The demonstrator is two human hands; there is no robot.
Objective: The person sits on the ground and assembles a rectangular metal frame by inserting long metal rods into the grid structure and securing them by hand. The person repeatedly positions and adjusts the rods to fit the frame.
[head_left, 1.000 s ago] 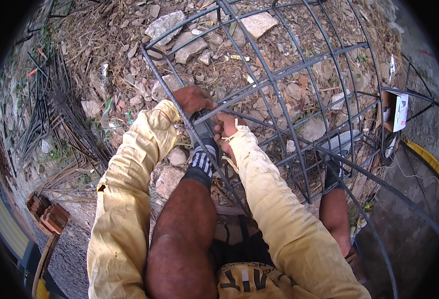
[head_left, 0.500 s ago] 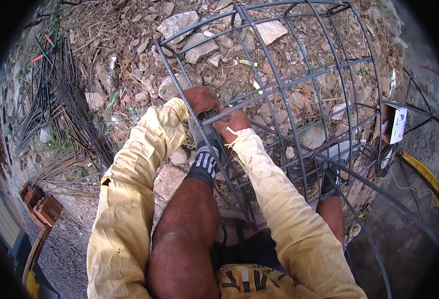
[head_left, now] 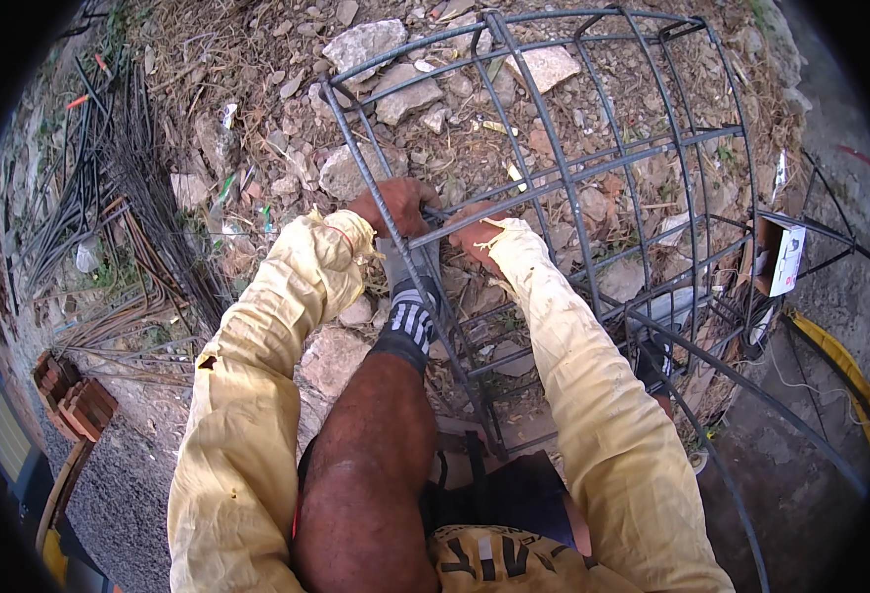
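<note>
A cage of dark steel rebar lies across the ground before me, its rods crossing in a grid. At its near left corner my left hand is closed, partly behind a slanting rod. My right hand is closed just right of it, beside the crossing bar. A short dark piece shows between the two hands, too small to name; the fingertips are largely hidden. Below the hands, my left foot in a striped sock stands against the cage's side.
Rubble stones lie under and beyond the cage. A heap of thin rods and wire is at left, with red bricks nearer. At right are a white box, a curved yellow strip and long rods jutting toward me.
My right hand has shifted right, slightly away from the left hand. The left hand stays at the corner joint. The view has shifted slightly.
</note>
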